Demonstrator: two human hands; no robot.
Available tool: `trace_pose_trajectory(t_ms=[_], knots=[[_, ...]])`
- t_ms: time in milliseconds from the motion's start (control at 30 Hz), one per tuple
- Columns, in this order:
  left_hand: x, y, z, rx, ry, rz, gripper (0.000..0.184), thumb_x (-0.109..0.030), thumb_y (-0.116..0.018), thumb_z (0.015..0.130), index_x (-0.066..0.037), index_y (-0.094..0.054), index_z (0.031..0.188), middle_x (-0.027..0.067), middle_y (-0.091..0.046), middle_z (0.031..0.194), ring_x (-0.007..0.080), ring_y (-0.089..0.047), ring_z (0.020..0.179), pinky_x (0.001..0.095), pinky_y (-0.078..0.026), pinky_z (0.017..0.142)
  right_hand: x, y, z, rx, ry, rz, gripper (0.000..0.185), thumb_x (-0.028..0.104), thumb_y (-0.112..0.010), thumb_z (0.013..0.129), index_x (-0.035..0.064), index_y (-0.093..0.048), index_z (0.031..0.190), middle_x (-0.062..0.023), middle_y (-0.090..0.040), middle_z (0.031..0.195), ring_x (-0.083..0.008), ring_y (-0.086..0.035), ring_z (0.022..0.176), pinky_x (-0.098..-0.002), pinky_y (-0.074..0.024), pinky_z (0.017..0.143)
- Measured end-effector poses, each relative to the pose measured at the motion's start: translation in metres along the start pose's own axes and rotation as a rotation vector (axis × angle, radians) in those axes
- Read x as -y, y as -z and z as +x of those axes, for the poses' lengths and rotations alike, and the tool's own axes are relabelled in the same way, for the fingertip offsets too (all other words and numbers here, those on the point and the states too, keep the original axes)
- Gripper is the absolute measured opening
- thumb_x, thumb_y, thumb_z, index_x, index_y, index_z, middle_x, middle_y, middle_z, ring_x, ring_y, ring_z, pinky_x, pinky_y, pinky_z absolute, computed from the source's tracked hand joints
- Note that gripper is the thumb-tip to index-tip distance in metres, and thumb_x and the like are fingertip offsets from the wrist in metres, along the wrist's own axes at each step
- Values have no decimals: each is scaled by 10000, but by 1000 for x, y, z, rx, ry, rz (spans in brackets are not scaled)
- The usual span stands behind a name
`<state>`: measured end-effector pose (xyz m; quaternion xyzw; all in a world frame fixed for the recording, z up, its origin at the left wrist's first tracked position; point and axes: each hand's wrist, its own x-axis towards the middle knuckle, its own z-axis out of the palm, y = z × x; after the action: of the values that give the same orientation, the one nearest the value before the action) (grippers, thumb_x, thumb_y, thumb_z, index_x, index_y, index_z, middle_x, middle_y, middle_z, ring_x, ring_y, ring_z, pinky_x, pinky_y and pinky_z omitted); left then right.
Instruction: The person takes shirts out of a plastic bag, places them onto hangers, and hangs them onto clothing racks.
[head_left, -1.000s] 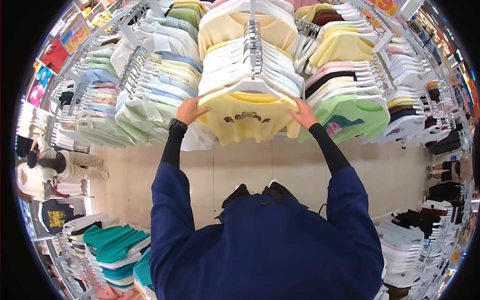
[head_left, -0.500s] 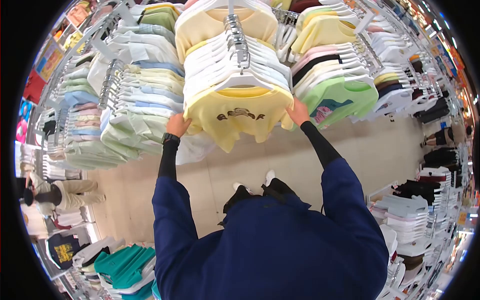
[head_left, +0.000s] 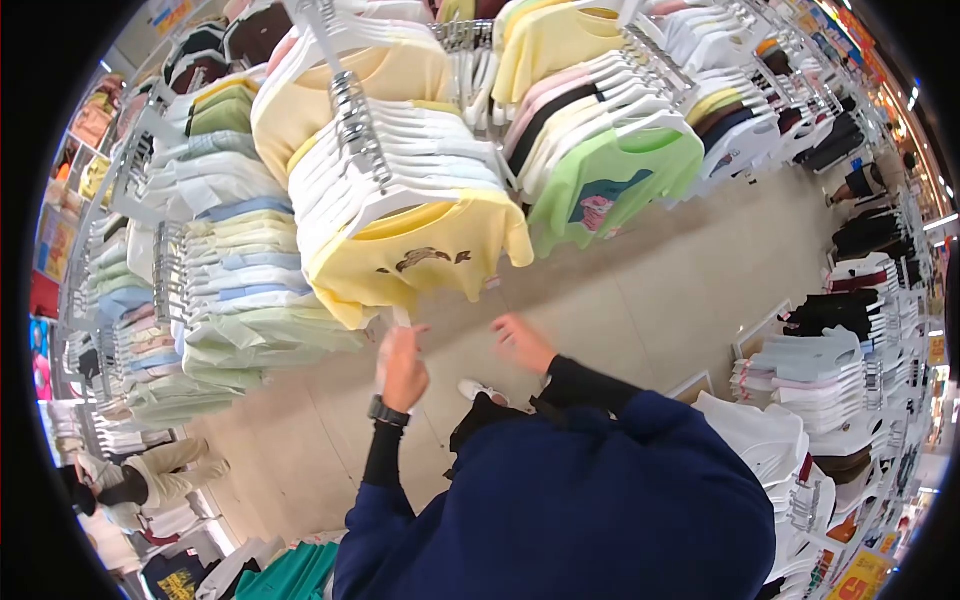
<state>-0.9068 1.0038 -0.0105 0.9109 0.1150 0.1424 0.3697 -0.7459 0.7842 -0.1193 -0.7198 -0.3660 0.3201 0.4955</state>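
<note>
Our left hand (head_left: 403,370) and right hand (head_left: 523,343) have dropped off the yellow shirt (head_left: 415,245). It hangs just beyond our fingers, left of the green shirt (head_left: 620,180). Right fingers part-open; left ones blurred, can't tell their grip.

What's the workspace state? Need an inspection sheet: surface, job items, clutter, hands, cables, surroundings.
Surface: pale tiled floor.
Job items: yellow shirt with dark print, on white hanger at the rack's front.
Clutter: tightly packed hanging clothes; green shirt beside.
Hands: left hand blurred near the yellow shirt's hem, contact unclear; right hand off the shirt, nothing seen in it.
Cables: nothing seen.
Surroundings: shop aisle; another person at image left.
</note>
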Motion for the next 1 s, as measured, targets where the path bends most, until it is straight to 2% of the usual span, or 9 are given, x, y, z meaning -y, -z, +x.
trace_pose_trajectory(t_ms=[100,200,333,500,667,800,833,933,1000], knots=[[-63,-43,30,47,-53,-62,559,159,-420,642,-48,-590,1132,138,-473,843,324,-508,802,399,-445,744,63,-19,-29,119,-15,48,746,227,-769,728,35,-378,1333,-187,-481,1244,-313,-566,1085,-408,-472,898],[-101,-97,58,70,-47,-144,510,152,-441,657,-53,-624,1086,144,-485,847,328,-518,807,398,-450,737,43,-1,-41,-40,-38,-44,772,249,-746,752,27,-337,1368,-225,-441,1317,-379,-543,1119,-445,-452,930],[-153,-161,83,14,-39,-75,355,101,-522,735,-38,-642,1039,150,-532,865,340,-553,829,400,-462,734,-7,69,-64,-382,-62,-89,367,119,-581,811,6,-539,1157,-239,-585,1045,-424,-577,959,-474,-474,821],[-175,-244,110,75,-88,-25,182,-14,-626,796,-26,-647,976,158,-563,862,349,-581,795,419,-462,701,-44,189,-108,-558,-51,-152,93,73,-524,814,13,-566,872,-207,-589,836,-424,-571,823,-495,-448,720],[-246,-314,169,149,-133,-110,90,-71,-641,819,-26,-649,896,143,-598,809,340,-593,758,416,-462,675,-56,301,-148,-798,-3,-203,65,51,-512,815,13,-557,841,-194,-582,827,-416,-567,803,-486,-446,700],[-292,-353,222,129,-206,-15,111,-89,-676,814,-1,-645,875,129,-608,763,273,-604,670,353,-470,616,-62,367,-163,-998,40,-287,101,12,-518,786,14,-584,862,-174,-592,846,-396,-572,848,-465,-454,734],[-305,-366,237,122,-231,-67,129,-106,-700,801,2,-647,849,117,-615,738,224,-596,612,322,-465,587,-64,384,-169,-1036,3,-326,135,-15,-517,771,25,-600,870,-158,-597,867,-379,-572,881,-460,-453,757],[-356,-408,280,220,-186,-265,129,-134,-701,781,-21,-651,815,112,-619,694,232,-605,601,337,-467,568,-81,435,-184,-1239,-54,-348,144,-32,-506,765,32,-602,852,-146,-607,894,-362,-575,906,-459,-454,780],[-376,-450,301,364,-165,-404,162,-159,-722,786,-19,-644,812,81,-626,673,157,-587,585,289,-464,562,-88,465,-192,-1437,-81,-496,164,-46,-484,776,17,-598,876,-152,-606,900,-361,-585,890,-438,-464,765]])
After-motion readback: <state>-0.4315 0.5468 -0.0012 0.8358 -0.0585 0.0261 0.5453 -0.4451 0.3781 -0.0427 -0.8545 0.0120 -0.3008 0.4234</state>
